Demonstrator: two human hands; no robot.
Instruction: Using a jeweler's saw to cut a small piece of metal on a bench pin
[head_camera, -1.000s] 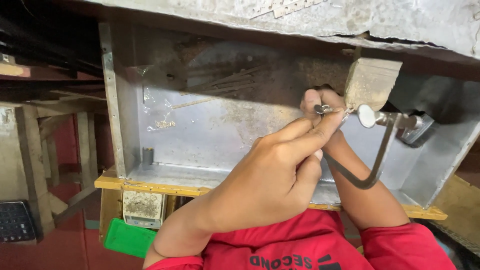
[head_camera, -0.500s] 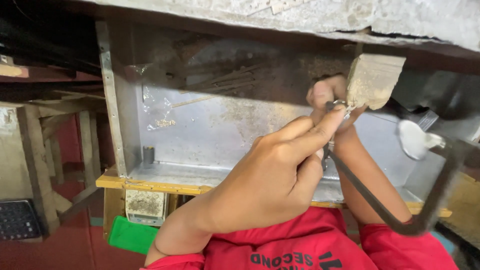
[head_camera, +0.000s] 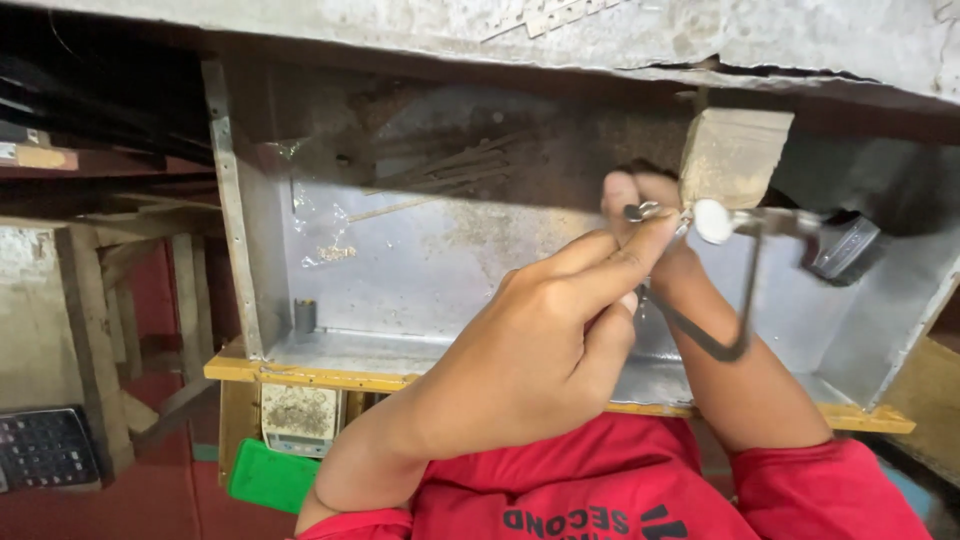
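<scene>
My left hand (head_camera: 530, 350) reaches up from the lower left, and its thumb and forefinger pinch the small metal front end of a jeweller's saw frame (head_camera: 742, 300), just below the wooden bench peg (head_camera: 733, 155). The frame runs right past a white round knob to a dark handle (head_camera: 843, 248) that no hand touches. Its bow hangs down in front of my right forearm. My right hand (head_camera: 640, 190) sits behind the left. Only its fingertips show against the same metal end, so its grip is hidden.
A metal catch tray (head_camera: 420, 260) with a yellow wooden front edge (head_camera: 300, 375) lies under the bench top (head_camera: 700, 40). A small dark cylinder (head_camera: 305, 315) stands in the tray's left corner. A green block (head_camera: 270, 475) and a black calculator (head_camera: 45, 450) sit lower left.
The saw frame had swung down and out to the right half a second ago. It is back up now, level beside the peg. Both hands stayed at the peg.
</scene>
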